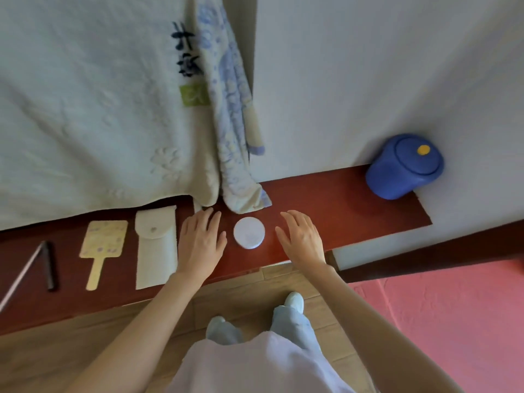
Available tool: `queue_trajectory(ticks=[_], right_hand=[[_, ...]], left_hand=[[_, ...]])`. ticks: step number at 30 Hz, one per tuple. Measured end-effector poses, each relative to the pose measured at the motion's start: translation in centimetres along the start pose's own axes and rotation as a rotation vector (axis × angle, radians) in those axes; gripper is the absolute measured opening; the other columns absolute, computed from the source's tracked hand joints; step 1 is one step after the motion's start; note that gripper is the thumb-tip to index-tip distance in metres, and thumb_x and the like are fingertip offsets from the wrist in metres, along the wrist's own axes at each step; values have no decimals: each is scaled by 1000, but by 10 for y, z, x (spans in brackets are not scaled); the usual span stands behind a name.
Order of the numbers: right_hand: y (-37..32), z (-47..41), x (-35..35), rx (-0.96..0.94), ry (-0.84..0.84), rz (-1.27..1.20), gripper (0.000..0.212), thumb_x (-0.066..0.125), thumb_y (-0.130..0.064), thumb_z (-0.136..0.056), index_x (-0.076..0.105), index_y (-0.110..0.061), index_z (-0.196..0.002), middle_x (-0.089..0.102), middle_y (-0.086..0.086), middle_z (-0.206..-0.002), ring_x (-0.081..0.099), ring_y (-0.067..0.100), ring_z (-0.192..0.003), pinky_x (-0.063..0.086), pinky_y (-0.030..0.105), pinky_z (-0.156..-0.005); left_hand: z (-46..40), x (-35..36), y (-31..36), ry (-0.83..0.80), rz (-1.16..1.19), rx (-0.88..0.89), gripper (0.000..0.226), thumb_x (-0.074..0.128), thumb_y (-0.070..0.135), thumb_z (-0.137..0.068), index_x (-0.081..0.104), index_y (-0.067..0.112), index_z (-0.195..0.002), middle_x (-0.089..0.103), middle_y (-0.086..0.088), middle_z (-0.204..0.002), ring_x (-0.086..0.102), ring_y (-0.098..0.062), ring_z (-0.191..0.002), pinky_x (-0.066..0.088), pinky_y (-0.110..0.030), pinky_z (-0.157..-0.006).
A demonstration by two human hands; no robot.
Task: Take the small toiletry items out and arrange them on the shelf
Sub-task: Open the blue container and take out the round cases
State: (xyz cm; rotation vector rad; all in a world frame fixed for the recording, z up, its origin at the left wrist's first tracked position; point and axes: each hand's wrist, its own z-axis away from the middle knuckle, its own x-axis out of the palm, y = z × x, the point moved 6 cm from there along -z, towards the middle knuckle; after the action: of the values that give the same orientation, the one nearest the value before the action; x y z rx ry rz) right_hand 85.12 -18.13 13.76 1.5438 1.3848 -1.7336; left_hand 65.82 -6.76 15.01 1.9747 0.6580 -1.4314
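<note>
A round white jar [249, 232] stands on the dark red shelf [326, 199], between the two hands and touching neither. The left hand [200, 244] lies palm down with fingers straight and relaxed, holding nothing. The right hand [302, 239] is likewise flat, fingers loosely spread, holding nothing. Left of the left hand lie, in order, a white snap pouch [155, 247], a cream hand mirror [102, 247] and a dark slim stick [50, 265]. A blue lidded canister [404, 166] stands at the shelf's right end.

One white round jar [249, 232] between the hands; one white pouch [155, 246], one paddle-shaped mirror [102, 251] and one dark stick [50, 265] beyond the left hand [200, 245]. One blue lidded container [404, 167] well beyond the right hand [302, 239]. Two towels above the hands: one white [85, 109], one blue-patterned [235, 137].
</note>
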Motion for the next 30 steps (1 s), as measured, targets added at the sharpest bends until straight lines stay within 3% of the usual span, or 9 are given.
queue_trajectory(ticks=[4, 8, 12, 22, 30], right_hand=[[-39, 5, 24, 15, -131, -5, 56, 68, -36, -84, 53, -9, -130, 55, 9, -131, 50, 26, -123, 49, 41, -96], [-57, 4, 45, 114, -278, -12, 77, 69, -43, -81, 34, -14, -144, 37, 5, -146, 35, 25, -134, 39, 39, -103], [-63, 0, 58, 176, -352, 17, 87, 71, -44, -78, 26, -16, -147, 32, 4, -149, 33, 25, -135, 39, 41, -102], [-63, -7, 61, 203, -358, 68, 81, 73, -42, -75, 34, -14, -139, 42, 7, -134, 42, 27, -119, 44, 37, -91], [-86, -1, -21, 278, -260, -449, 74, 78, -43, -69, 48, -21, -133, 56, 1, -124, 55, 18, -111, 48, 34, -92]], left_hand=[[16, -4, -22, -24, 41, 30, 42, 67, 19, -82, 61, 0, -118, 60, -18, -120, 57, -35, -107, 47, -47, -91], [28, -7, -36, -57, 75, 43, 42, 62, 22, -85, 59, 2, -122, 58, -15, -124, 56, -33, -110, 46, -45, -93], [34, -16, -41, -48, 108, 35, 42, 64, 22, -83, 60, 3, -121, 59, -14, -122, 58, -32, -108, 48, -44, -91], [44, -28, -45, -36, 219, -95, 46, 71, 19, -81, 59, 1, -122, 60, -17, -121, 59, -34, -109, 50, -44, -91], [30, -72, -17, -71, 503, -46, 64, 65, 35, -87, 41, 14, -142, 46, -4, -138, 47, -20, -124, 43, -35, -100]])
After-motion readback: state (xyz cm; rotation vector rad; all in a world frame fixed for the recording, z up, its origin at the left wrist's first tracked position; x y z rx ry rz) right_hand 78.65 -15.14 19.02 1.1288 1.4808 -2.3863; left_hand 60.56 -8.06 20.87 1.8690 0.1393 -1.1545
